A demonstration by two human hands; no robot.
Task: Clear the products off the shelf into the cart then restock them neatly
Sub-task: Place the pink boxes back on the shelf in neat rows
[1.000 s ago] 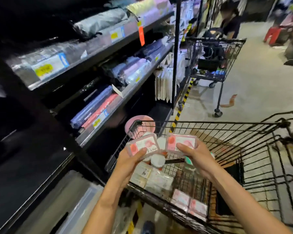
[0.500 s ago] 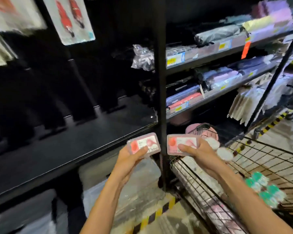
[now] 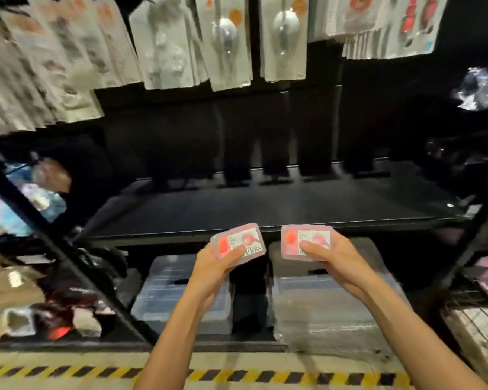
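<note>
While my left hand (image 3: 213, 273) and right hand (image 3: 337, 261) each keep fingers clamped on a flat pink plastic packet, left packet (image 3: 238, 241) and right packet (image 3: 307, 242), I judge restocking is underway. Long axes run nine to three; next, set both flat on the bare black shelf (image 3: 279, 212) at twelve.

Each hand (image 3: 209, 273) (image 3: 337, 261) grips a pink packet (image 3: 238, 243) (image 3: 307, 241) before the black shelf (image 3: 265, 209).

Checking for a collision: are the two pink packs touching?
Apart. The head view shows a dark gap between the left pink pack and the right pink pack.
</note>
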